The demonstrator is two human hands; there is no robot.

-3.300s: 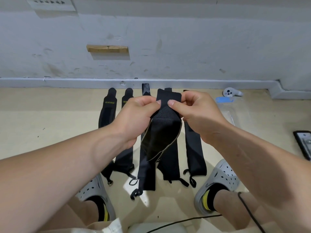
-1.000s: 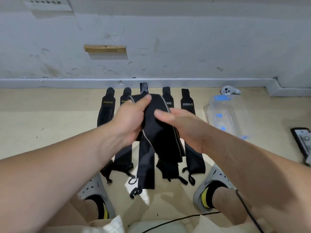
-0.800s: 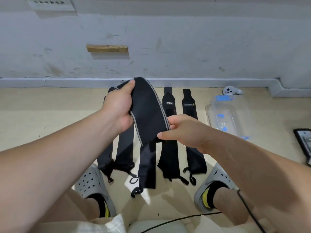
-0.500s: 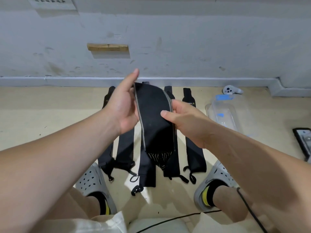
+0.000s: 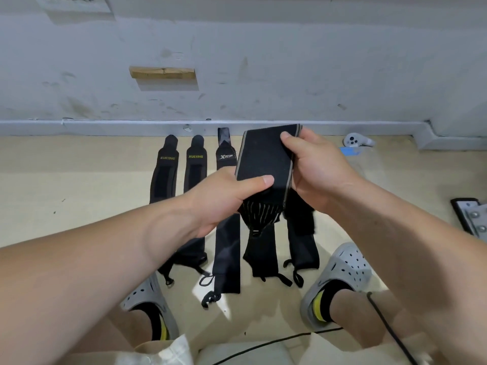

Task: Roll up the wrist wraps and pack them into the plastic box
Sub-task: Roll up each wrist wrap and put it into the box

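Row of flat wraps (image 5: 228, 246) on floor, centre frame. Held wrap (image 5: 263, 159) just above them: soft, light, floppy elastic; tail droops. Left hand (image 5: 224, 196) pinches lower edge, right hand (image 5: 319, 172) grips upper right side. Best hold judged: both edges, taut, else roll slackens.

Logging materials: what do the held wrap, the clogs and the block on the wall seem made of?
The held wrap: black elastic-looking woven fabric, matte, grey edge stripes; it bends limply and gathers at one end. The clogs: grey moulded foam or rubber, matte, punched with holes; which one is unclear. The block: probably bare wood, tan with a faint grain line.
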